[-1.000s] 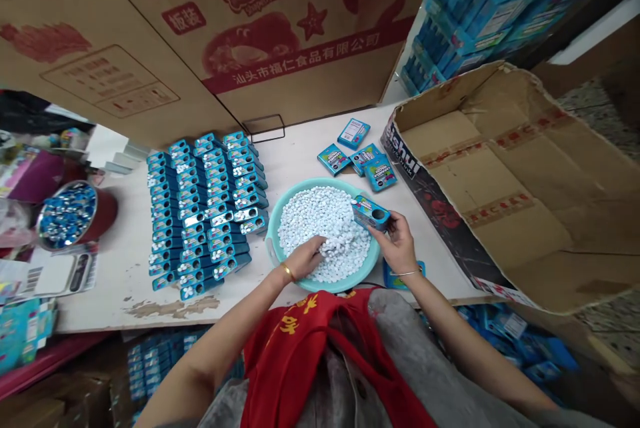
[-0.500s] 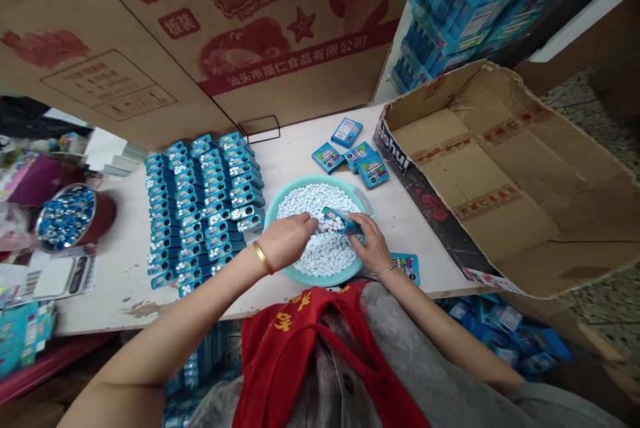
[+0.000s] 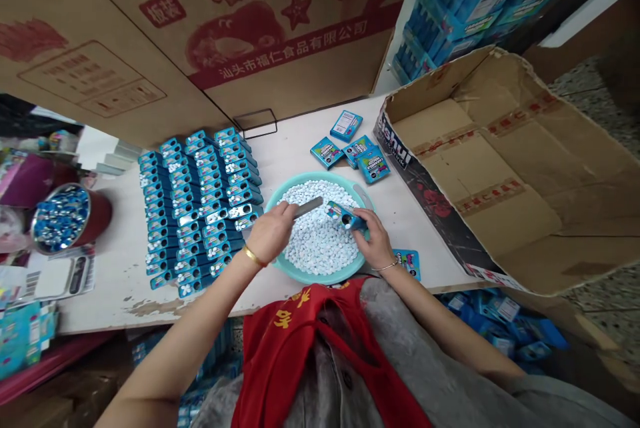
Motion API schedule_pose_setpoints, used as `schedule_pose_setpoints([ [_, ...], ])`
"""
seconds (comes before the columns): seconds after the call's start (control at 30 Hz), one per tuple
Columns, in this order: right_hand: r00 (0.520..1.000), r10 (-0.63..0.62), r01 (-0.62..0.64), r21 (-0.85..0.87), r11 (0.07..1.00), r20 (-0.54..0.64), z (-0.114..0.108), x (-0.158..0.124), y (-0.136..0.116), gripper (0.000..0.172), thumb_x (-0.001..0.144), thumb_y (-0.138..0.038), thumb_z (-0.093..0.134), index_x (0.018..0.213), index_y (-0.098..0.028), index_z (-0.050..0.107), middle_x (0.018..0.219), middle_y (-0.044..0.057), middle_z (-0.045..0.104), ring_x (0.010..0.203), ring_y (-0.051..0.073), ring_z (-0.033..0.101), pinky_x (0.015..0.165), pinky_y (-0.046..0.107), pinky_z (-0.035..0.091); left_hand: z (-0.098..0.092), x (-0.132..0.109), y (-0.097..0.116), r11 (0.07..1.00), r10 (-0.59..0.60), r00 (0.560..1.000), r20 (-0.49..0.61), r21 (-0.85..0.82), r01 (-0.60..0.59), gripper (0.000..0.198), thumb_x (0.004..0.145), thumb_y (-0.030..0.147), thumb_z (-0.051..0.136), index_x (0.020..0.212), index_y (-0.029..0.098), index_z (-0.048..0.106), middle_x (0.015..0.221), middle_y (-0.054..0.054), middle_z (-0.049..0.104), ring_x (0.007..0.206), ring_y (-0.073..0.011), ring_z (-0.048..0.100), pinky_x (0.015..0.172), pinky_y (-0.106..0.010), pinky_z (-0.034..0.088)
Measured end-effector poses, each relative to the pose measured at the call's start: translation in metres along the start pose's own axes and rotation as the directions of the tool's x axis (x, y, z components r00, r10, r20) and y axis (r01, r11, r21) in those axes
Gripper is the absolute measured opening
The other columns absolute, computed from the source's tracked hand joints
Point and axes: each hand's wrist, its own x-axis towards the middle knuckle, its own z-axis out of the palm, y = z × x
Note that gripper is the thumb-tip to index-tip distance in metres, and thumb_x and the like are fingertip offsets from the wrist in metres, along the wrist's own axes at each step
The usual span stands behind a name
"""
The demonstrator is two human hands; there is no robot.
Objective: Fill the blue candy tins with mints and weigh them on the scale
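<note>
My left hand, closed, grips a narrow grey metal scoop above the bowl's left half. In my right hand is a small blue candy box, tilted, with the round hole in its end showing. Both hands are over a turquoise plastic bowl filled with small white candies. The scoop's tip is apart from the box. Left of the bowl, several rows of blue candy boxes stand on end, many with white candies visible at their holes.
Several blue boxes lie behind the bowl, and another lies by my right wrist. An open cardboard carton occupies the right side. Large cartons wall off the back. A red pot of shiny blue pieces stands far left, beside a white scale.
My left hand has drawn the scoop left, away from the box; white candies were at the box's opening before. The box is turned so its hole shows more. The view has shifted slightly.
</note>
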Motion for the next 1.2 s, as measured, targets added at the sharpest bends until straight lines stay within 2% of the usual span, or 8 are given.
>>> schedule_pose_setpoints([
  [0.1,0.999,0.043,-0.043,0.002,0.999,-0.009,-0.005,0.003,0.001,0.036,0.083,-0.02,0.052,0.119,-0.024,0.052,0.117,0.011,0.059,0.113,0.027,0.056,0.1,0.051,0.045,0.064,0.013,-0.02,0.99,-0.057,0.992,0.11,-0.121,0.07,0.031,0.091,0.007,0.033,0.114,0.016,0.051,0.109,-0.011,0.054,0.103,-0.0234,0.053,0.088,-0.039,0.046],
  [0.2,0.997,0.074,-0.074,0.002,0.997,0.005,-0.009,0.006,0.001,0.035,0.083,-0.022,0.053,0.118,-0.023,0.053,0.116,0.01,0.06,0.111,0.026,0.056,0.097,0.048,0.047,0.115,0.02,-0.011,0.975,-0.006,0.986,0.164,-0.22,0.043,0.035,0.089,0.004,0.033,0.115,0.017,0.051,0.111,-0.011,0.054,0.107,-0.0231,0.051,0.093,-0.041,0.044],
  [0.43,0.988,0.153,-0.153,0.009,0.988,-0.024,-0.008,0.007,0.003,0.034,0.083,-0.028,0.059,0.116,-0.022,0.052,0.111,0.009,0.061,0.104,0.024,0.059,0.093,0.043,0.048,0.149,0.017,0.028,0.891,0.159,0.973,0.169,-0.449,-0.067,0.041,0.083,0.007,0.044,0.122,0.018,0.049,0.118,-0.008,0.056,0.108,-0.0204,0.054,0.095,-0.034,0.045],
  [0.53,0.982,0.189,-0.188,0.024,0.982,-0.028,-0.007,0.006,0.006,0.036,0.082,-0.03,0.061,0.116,-0.022,0.051,0.11,0.008,0.061,0.102,0.024,0.059,0.093,0.043,0.048,0.139,0.01,0.02,0.823,0.202,0.972,0.123,-0.559,-0.1,0.038,0.085,0.014,0.046,0.123,0.017,0.048,0.117,-0.008,0.058,0.105,-0.0191,0.056,0.095,-0.034,0.045],
  [0.67,0.984,0.175,-0.174,0.025,0.984,-0.03,-0.009,0.008,0.006,0.035,0.082,-0.028,0.06,0.115,-0.022,0.052,0.109,0.008,0.061,0.101,0.024,0.059,0.091,0.043,0.049,0.098,-0.005,0.0,0.705,0.274,0.961,-0.033,-0.672,-0.224,0.03,0.092,0.027,0.045,0.12,0.016,0.048,0.113,-0.011,0.058,0.102,-0.0206,0.056,0.091,-0.036,0.046],
  [0.83,0.998,0.065,-0.065,0.02,0.998,0.019,-0.008,0.01,0.002,0.035,0.082,-0.02,0.054,0.116,-0.023,0.052,0.112,0.009,0.06,0.106,0.026,0.058,0.094,0.045,0.048,0.029,-0.013,-0.009,0.792,0.291,0.953,-0.083,-0.539,-0.288,0.027,0.092,0.024,0.043,0.118,0.016,0.048,0.108,-0.011,0.059,0.097,-0.0196,0.057,0.086,-0.034,0.047],
  [1.1,0.995,-0.059,0.059,-0.002,0.998,0.086,0.006,0.0,-0.002,0.044,0.081,-0.013,0.049,0.123,-0.026,0.05,0.12,0.009,0.058,0.117,0.026,0.053,0.106,0.054,0.04,-0.04,0.0,0.042,0.989,0.148,0.969,0.199,-0.027,-0.146,0.029,0.089,0.009,0.042,0.116,0.014,0.051,0.103,-0.011,0.058,0.094,-0.0243,0.06,0.076,-0.036,0.05],
  [1.2,0.992,-0.072,0.072,0.004,0.997,0.102,0.009,-0.003,-0.004,0.043,0.082,-0.013,0.048,0.123,-0.025,0.048,0.121,0.01,0.058,0.118,0.026,0.053,0.108,0.056,0.037,-0.053,-0.004,0.069,0.99,0.112,0.978,0.174,0.066,-0.125,0.037,0.092,0.007,0.034,0.126,0.013,0.046,0.108,-0.014,0.057,0.092,-0.025,0.06,0.071,-0.036,0.05],
])
